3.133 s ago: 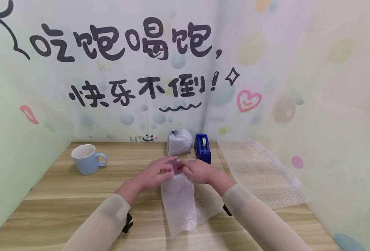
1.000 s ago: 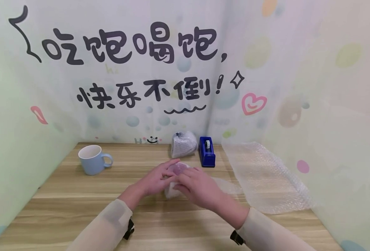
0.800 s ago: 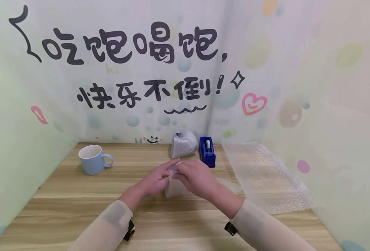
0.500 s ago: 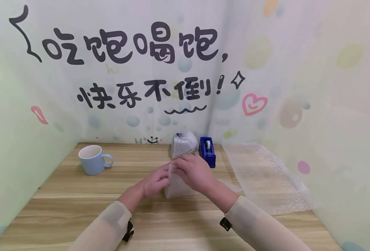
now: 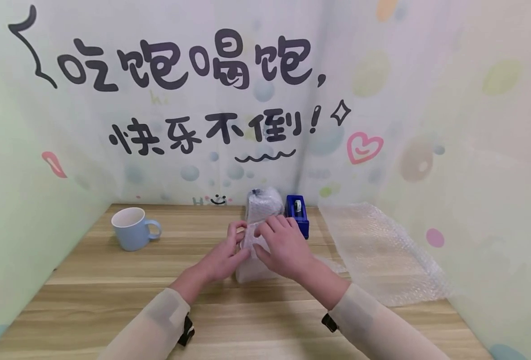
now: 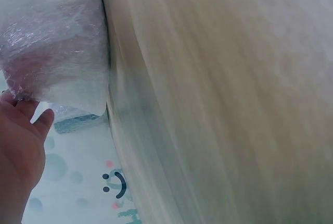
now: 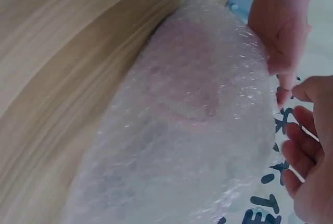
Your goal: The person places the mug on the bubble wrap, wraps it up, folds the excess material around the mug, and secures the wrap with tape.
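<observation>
A pinkish mug with a loop handle, wrapped in bubble wrap [image 5: 258, 267], stands on the table between both hands. Through the wrap its pink body and handle [image 7: 187, 104] show faintly in the right wrist view. My left hand [image 5: 222, 255] holds the wrapped mug at its upper left, fingertips bent at the top edge. In the left wrist view those fingertips [image 6: 21, 104] touch the wrap's corner. My right hand [image 5: 288, 250] hovers at the top right of the wrap with loosely bent fingers. Its contact with the wrap is hard to tell.
A light blue mug [image 5: 132, 232] stands at the left. Behind the hands are another bubble-wrapped bundle [image 5: 262, 202] and a blue tape dispenser [image 5: 298, 225]. A flat bubble wrap sheet [image 5: 382, 255] lies at the right, near the side wall. A patterned wall rises behind the table.
The loose wrap that lay toward me is now folded up over the mug, covering its opening. My right hand has come up to the top edge, its fingers less tight against the wrap.
</observation>
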The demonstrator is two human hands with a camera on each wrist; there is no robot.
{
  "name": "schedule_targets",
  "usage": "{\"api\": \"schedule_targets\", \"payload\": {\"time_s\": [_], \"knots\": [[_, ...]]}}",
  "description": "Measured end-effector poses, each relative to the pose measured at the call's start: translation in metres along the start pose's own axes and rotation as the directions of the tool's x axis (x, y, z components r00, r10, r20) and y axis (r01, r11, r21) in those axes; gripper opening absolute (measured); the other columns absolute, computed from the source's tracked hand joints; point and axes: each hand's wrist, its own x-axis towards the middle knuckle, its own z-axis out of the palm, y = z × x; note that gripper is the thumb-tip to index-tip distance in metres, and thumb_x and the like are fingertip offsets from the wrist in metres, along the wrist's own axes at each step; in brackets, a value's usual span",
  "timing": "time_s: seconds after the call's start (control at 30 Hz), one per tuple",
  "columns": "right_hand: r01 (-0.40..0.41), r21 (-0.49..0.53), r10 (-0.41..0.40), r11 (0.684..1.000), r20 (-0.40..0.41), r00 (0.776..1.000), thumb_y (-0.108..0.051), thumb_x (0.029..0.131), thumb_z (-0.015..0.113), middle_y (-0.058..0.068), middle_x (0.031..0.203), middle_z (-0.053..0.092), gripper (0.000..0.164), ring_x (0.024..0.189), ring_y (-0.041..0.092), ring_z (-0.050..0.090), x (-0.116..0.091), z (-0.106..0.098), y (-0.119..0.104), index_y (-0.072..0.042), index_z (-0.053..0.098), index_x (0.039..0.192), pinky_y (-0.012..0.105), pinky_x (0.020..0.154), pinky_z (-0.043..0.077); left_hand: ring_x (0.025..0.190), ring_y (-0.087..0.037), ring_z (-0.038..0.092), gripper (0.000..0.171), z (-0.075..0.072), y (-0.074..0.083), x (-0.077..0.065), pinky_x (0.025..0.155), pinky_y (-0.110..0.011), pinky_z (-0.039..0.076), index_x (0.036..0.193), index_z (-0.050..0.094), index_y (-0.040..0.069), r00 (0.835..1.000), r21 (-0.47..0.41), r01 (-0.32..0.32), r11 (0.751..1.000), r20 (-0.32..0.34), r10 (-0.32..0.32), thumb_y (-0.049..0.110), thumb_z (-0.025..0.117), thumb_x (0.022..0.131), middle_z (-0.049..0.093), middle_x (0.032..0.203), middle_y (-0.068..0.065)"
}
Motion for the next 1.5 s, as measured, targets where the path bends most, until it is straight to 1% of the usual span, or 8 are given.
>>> {"api": "schedule_targets", "payload": {"time_s": [0.1, 0.23, 0.4, 0.6, 0.87, 1.07, 1.3, 1.5], "knots": [[-0.012, -0.013, 0.014, 1.0, 0.14, 0.99, -0.041, 0.099, 0.079, -0.002, 0.113, 0.075, 0.026, 0.113, 0.023, 0.066, -0.008, 0.001, 0.004, -0.02, 0.075, 0.115, 0.047, 0.098, 0.052, 0.128, -0.028, 0.067, 0.057, 0.001, 0.001, 0.0, 0.112, -0.056, 0.054, 0.157, 0.021, 0.017, 1.0, 0.025, -0.022, 0.999, -0.007, 0.023, 0.02, 0.054, 0.111, 0.051, 0.17, -0.011], [-0.019, -0.009, 0.02, 1.0, 0.269, 0.963, -0.049, 0.105, 0.07, 0.0, 0.123, 0.079, 0.037, 0.122, 0.025, 0.067, -0.016, 0.006, 0.011, -0.021, 0.077, 0.127, 0.051, 0.106, 0.05, 0.145, -0.039, 0.06, 0.048, 0.001, 0.003, -0.001, 0.119, -0.06, 0.051, 0.159, 0.042, 0.017, 1.0, 0.068, -0.015, 0.998, 0.003, 0.015, 0.024, 0.053, 0.113, 0.042, 0.175, -0.013], [0.004, 0.064, -0.028, 0.998, 0.373, 0.927, -0.054, 0.105, 0.07, 0.001, 0.145, 0.074, 0.056, 0.141, 0.03, 0.062, -0.02, 0.009, 0.016, -0.021, 0.068, 0.15, 0.058, 0.117, 0.044, 0.159, -0.041, 0.045, 0.026, -0.001, 0.0, 0.0, 0.128, -0.058, 0.041, 0.118, 0.075, 0.008, 0.994, 0.164, -0.105, 0.981, 0.025, 0.102, 0.019, 0.052, 0.113, 0.039, 0.176, -0.015], [-0.025, 0.153, -0.047, 0.988, 0.447, 0.893, -0.052, 0.105, 0.07, 0.004, 0.159, 0.065, 0.055, 0.155, 0.041, 0.048, -0.018, 0.016, 0.019, -0.018, 0.068, 0.148, 0.073, 0.125, 0.032, 0.153, -0.041, 0.054, 0.033, -0.001, -0.001, 0.001, 0.121, -0.057, 0.05, 0.08, 0.065, 0.016, 0.979, 0.248, -0.204, 0.947, 0.024, 0.204, 0.014, 0.051, 0.11, 0.046, 0.172, -0.017], [-0.012, 0.304, -0.144, 0.953, 0.487, 0.862, -0.04, 0.108, 0.07, 0.014, 0.154, 0.066, 0.047, 0.134, 0.032, 0.07, -0.007, 0.021, 0.026, -0.008, 0.069, 0.141, 0.051, 0.113, 0.057, 0.15, -0.038, 0.058, 0.035, 0.002, 0.002, 0.004, 0.112, -0.052, 0.055, 0.076, 0.06, 0.018, 0.986, 0.271, -0.166, 0.948, 0.019, 0.167, 0.014, 0.047, 0.109, 0.05, 0.171, -0.014], [0.019, 0.319, -0.187, 0.948, 0.507, 0.841, -0.039, 0.109, 0.068, 0.017, 0.151, 0.068, 0.042, 0.131, 0.032, 0.072, -0.002, 0.019, 0.027, -0.006, 0.071, 0.135, 0.048, 0.111, 0.059, 0.148, -0.042, 0.058, 0.033, 0.001, 0.002, 0.003, 0.114, -0.056, 0.055, 0.082, 0.064, 0.014, 0.971, 0.282, -0.231, 0.931, 0.014, 0.237, 0.013, 0.048, 0.11, 0.054, 0.165, -0.02], [0.047, 0.331, -0.218, 0.943, 0.5, 0.838, -0.036, 0.109, 0.069, 0.014, 0.143, 0.074, 0.044, 0.125, 0.031, 0.074, 0.0, 0.022, 0.028, -0.005, 0.07, 0.14, 0.047, 0.11, 0.059, 0.144, -0.039, 0.06, 0.02, -0.001, 0.008, 0.001, 0.12, -0.057, 0.05, 0.123, 0.069, 0.01, 0.992, 0.154, -0.128, 0.98, 0.009, 0.128, 0.014, 0.054, 0.109, 0.062, 0.158, -0.017], [0.049, 0.323, -0.212, 0.945, 0.494, 0.843, -0.037, 0.108, 0.07, 0.01, 0.131, 0.079, 0.041, 0.115, 0.03, 0.076, 0.0, 0.023, 0.027, -0.007, 0.072, 0.137, 0.047, 0.103, 0.061, 0.148, -0.048, 0.057, 0.012, -0.004, 0.01, -0.001, 0.122, -0.062, 0.048, 0.098, 0.071, 0.013, 0.962, 0.265, -0.257, 0.929, -0.017, 0.271, 0.012, 0.062, 0.107, 0.059, 0.16, -0.025]]}}
